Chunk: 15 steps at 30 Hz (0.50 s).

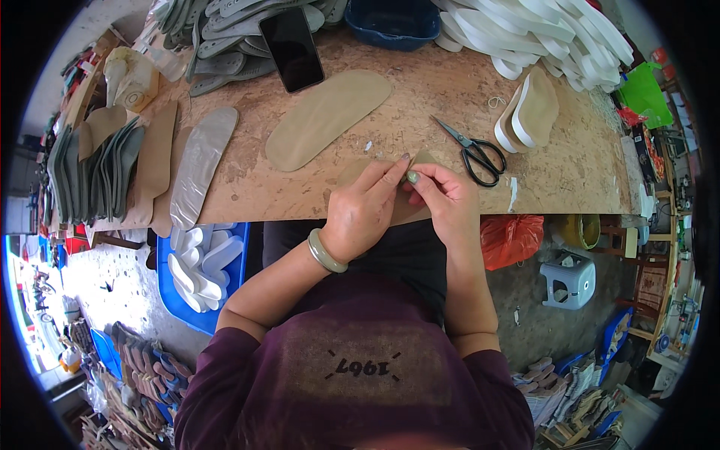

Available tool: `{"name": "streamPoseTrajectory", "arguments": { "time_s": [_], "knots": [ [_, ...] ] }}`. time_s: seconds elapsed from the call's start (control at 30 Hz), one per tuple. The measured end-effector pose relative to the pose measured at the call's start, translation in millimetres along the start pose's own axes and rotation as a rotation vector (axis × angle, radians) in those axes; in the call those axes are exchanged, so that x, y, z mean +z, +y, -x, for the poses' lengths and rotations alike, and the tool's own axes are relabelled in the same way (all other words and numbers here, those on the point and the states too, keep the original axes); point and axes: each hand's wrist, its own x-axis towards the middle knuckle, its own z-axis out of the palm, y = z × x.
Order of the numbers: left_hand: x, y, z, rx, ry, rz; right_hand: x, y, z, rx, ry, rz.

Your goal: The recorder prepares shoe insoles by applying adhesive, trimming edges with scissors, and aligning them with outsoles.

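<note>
Both forearms came up from the lower edge and met at the near rim of the worktable [300, 195]. The left hand [364, 214], a pale green bangle [325, 253] on its wrist, lay knuckles up with thumb and forefinger pressed together on the edge of a tan insole piece [352, 174]. The right hand [442, 196] faced it, its fingertips [413, 178] pinching the same piece just beside the left's; much of the piece was hidden under the hands, so its full outline was probably that of an insole, though that could not be told for certain. It rested at the table's front edge, between the two hands.

Just beyond the right hand lay black-handled scissors [474, 152], blades closed. Farther out a large tan insole [326, 116] lay flat, with a silvery grey insole [201, 161] well to its left. At the far edge sat a black phone [292, 49], a blue tub [391, 22] and stacked white soles [540, 34].
</note>
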Motion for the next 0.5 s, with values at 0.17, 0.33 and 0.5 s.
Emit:
{"name": "streamPoseTrajectory", "arguments": {
  "time_s": [0.17,0.33,0.5],
  "knots": [
    [1.4,-2.5,2.8,0.014,-0.009,-0.021,0.9,1.1,-0.6,0.009,-0.003,-0.018],
    [3.0,-3.5,0.8,0.048,0.029,-0.006,-2.2,0.5,-2.8,-0.005,-0.024,0.012],
    [2.1,-2.2,1.2,0.045,0.009,-0.041,-6.7,-4.2,-3.4,0.038,-0.073,0.05]
  ]
}}
